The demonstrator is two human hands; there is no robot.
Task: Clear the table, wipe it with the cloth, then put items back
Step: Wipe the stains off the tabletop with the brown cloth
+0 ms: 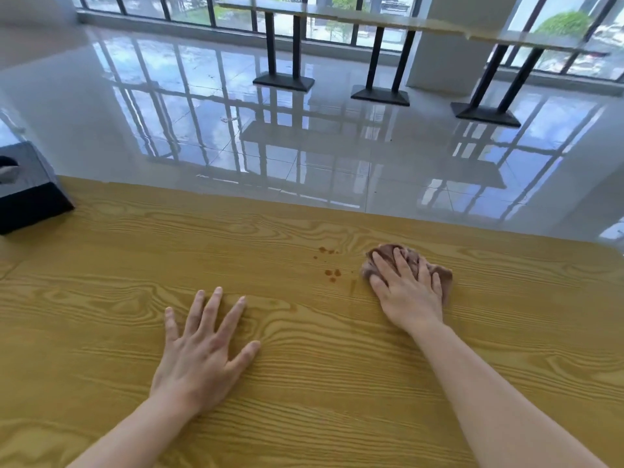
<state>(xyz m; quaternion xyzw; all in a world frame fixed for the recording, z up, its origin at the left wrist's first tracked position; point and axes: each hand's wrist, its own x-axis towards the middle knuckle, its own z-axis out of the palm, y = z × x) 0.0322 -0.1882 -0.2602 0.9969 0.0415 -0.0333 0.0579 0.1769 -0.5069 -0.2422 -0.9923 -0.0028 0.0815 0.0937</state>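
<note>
A yellow wood-grain table (135, 265) fills the lower half of the view. My right hand (408, 292) presses flat on a crumpled brown cloth (388, 253) near the table's far edge. Small brown stain drops (332, 273) lie on the wood just left of the cloth, with a few more (326, 250) a little farther back. My left hand (202, 349) rests palm down on the bare wood, fingers spread, holding nothing.
A black tissue box (30, 194) stands at the table's far left corner, a white tissue showing at its top. Beyond the far edge is a glossy tiled floor, with black-legged tables (283, 79) along the windows.
</note>
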